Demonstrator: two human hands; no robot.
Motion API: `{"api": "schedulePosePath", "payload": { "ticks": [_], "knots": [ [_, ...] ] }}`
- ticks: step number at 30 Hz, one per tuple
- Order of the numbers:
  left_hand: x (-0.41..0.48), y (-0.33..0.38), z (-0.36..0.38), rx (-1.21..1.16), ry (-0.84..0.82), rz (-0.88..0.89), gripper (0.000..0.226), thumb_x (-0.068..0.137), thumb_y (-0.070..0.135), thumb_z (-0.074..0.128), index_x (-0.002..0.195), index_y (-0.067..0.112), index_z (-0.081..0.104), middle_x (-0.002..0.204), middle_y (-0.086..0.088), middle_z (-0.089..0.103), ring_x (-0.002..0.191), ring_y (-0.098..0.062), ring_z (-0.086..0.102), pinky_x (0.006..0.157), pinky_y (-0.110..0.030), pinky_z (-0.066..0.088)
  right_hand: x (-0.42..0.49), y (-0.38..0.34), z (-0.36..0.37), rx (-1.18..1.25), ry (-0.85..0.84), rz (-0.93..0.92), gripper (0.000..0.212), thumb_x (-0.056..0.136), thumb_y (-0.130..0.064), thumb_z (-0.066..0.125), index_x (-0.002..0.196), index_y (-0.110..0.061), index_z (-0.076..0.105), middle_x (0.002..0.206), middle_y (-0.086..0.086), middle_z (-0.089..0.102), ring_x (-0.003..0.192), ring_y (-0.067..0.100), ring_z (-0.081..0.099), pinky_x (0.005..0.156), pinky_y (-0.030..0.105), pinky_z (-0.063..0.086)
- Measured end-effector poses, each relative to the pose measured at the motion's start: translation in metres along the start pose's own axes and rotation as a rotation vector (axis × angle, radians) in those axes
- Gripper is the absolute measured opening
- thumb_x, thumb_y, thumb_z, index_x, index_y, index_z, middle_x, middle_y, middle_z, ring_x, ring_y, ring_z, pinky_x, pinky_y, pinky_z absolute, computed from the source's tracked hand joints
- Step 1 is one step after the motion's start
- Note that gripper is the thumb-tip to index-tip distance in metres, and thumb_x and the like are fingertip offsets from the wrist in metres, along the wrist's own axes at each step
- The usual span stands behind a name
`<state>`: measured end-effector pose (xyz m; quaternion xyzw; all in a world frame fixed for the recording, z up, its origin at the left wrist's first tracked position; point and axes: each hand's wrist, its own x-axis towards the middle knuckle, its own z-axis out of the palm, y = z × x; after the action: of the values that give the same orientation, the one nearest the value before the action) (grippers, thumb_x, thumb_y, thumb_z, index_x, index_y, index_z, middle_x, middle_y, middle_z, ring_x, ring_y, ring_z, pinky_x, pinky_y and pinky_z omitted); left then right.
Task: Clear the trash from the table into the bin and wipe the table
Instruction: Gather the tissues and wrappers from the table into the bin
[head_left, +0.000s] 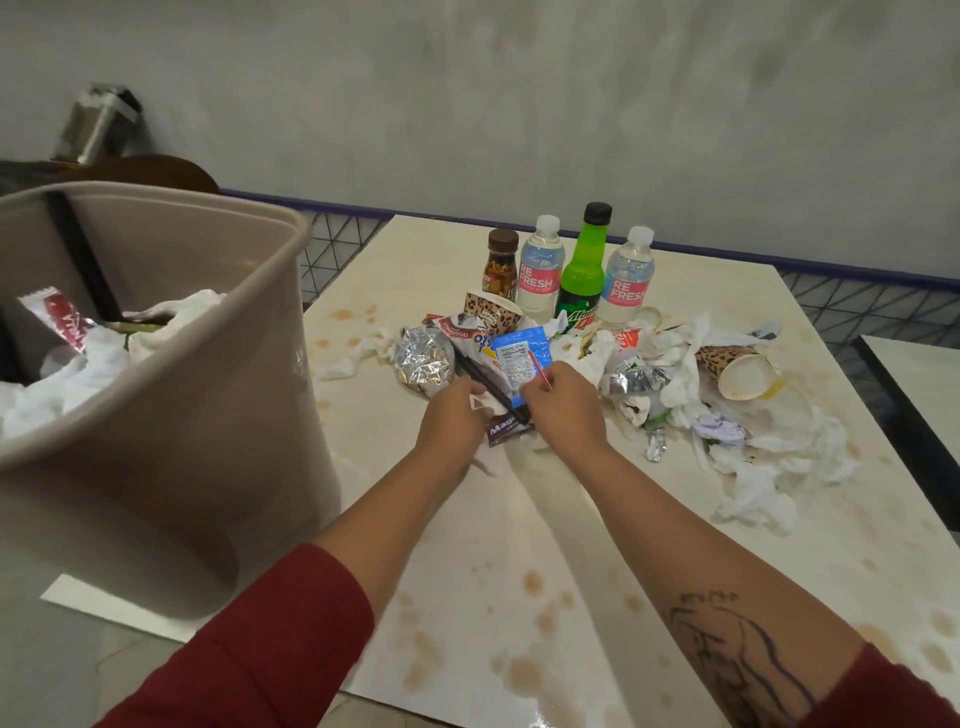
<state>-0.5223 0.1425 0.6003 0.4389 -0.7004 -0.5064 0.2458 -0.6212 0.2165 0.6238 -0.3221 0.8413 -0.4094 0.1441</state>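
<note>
Right hand (561, 410) pinches the near edge of a blue plastic snack wrapper (514, 364), likely light and crinkly; left hand (452, 418): grip unclear.

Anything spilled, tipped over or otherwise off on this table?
Yes. Brownish stains dot the table, thickest near its front edge. One leopard-print cup lies on its side at the right amid crumpled tissues.

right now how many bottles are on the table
4, in a row behind the trash pile: brown bottle, clear bottle, green bottle, second clear bottle. Others may hide under the pile.
</note>
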Motion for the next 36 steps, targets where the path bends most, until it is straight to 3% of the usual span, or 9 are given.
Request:
{"api": "schedulePosePath", "payload": {
  "ticks": [6,11,15,18,22,25,28,33,36],
  "knots": [
    [-0.001,0.0,-0.014,-0.103,0.095,-0.075,0.014,0.092,0.008,0.05,0.089,0.018,0.06,0.099,-0.01,0.055,0.089,-0.035,0.061,0.059,-0.056,0.056,0.004,-0.011,0.014,-0.246,-0.006,-0.077,0.016,0.085,-0.026,0.058,0.097,-0.016,0.061,0.095,0.006,0.064,0.089,0.027,0.06,0.064,0.028,0.039],
    [-0.004,-0.002,-0.02,-0.075,0.07,-0.144,0.028,0.094,0.009,0.046,0.073,0.023,0.057,0.098,-0.008,0.056,0.086,-0.031,0.062,0.056,-0.06,0.055,0.008,-0.006,0.025,-0.572,-0.073,-0.051,0.028,0.084,-0.037,0.061,0.102,-0.015,0.063,0.099,0.006,0.064,0.092,0.025,0.059,0.063,0.027,0.037],
    [0.0,-0.013,-0.02,-0.017,0.05,-0.092,0.02,0.09,0.023,0.059,0.071,0.018,0.055,0.096,-0.014,0.065,0.089,-0.029,0.068,0.082,-0.052,0.054,0.008,-0.004,0.03,-0.67,-0.085,-0.056,0.027,0.083,-0.033,0.063,0.101,-0.014,0.062,0.097,0.006,0.064,0.089,0.024,0.06,0.061,0.027,0.038],
    [-0.007,-0.007,-0.023,0.109,0.008,-0.065,0.022,0.083,0.029,0.07,0.079,0.012,0.056,0.081,-0.005,0.062,0.072,-0.023,0.061,0.059,-0.033,0.055,0.007,-0.005,0.031,-0.705,-0.101,-0.07,0.025,0.085,-0.029,0.06,0.104,-0.013,0.061,0.101,0.007,0.064,0.092,0.025,0.061,0.062,0.027,0.037],
    [-0.006,-0.006,-0.026,0.238,0.039,-0.046,0.026,0.082,0.02,0.069,0.068,0.018,0.048,0.079,-0.004,0.055,0.053,-0.012,0.049,0.027,-0.019,0.034,0.007,-0.009,0.024,-0.593,-0.05,-0.066,0.025,0.087,-0.028,0.055,0.102,-0.009,0.061,0.098,0.009,0.061,0.088,0.027,0.06,0.061,0.028,0.037],
    [-0.005,-0.004,-0.024,0.197,0.08,-0.013,0.03,0.084,0.016,0.065,0.063,0.022,0.044,0.078,-0.007,0.054,0.056,-0.019,0.052,0.034,-0.024,0.043,0.004,-0.01,0.009,-0.471,0.02,-0.106,0.022,0.091,-0.026,0.052,0.096,-0.008,0.062,0.096,0.01,0.062,0.083,0.026,0.057,0.061,0.027,0.034],
    [-0.01,0.004,-0.02,0.099,0.112,-0.032,0.025,0.082,0.016,0.063,0.066,0.022,0.044,0.082,-0.013,0.055,0.065,-0.032,0.059,0.048,-0.05,0.055,-0.001,-0.009,-0.005,-0.274,0.093,-0.144,0.021,0.091,-0.024,0.054,0.098,-0.008,0.066,0.093,0.01,0.067,0.086,0.027,0.06,0.062,0.027,0.037],
    [-0.023,0.017,-0.014,0.112,0.043,0.036,0.015,0.091,0.006,0.05,0.084,0.018,0.046,0.085,-0.014,0.06,0.057,-0.02,0.058,0.038,-0.02,0.041,-0.014,-0.013,-0.031,0.121,0.215,-0.207,0.022,0.087,-0.015,0.063,0.107,-0.007,0.069,0.1,0.006,0.067,0.087,0.015,0.059,0.078,0.025,0.048],
    [-0.035,0.027,-0.012,0.118,0.036,0.108,0.017,0.092,0.013,0.052,0.078,0.022,0.05,0.081,-0.006,0.061,0.058,-0.02,0.055,0.051,-0.022,0.045,-0.024,-0.023,-0.048,0.267,0.275,-0.259,0.022,0.087,-0.014,0.064,0.107,-0.007,0.068,0.093,-0.002,0.064,0.083,0.007,0.057,0.07,0.006,0.042]
  ]
}}
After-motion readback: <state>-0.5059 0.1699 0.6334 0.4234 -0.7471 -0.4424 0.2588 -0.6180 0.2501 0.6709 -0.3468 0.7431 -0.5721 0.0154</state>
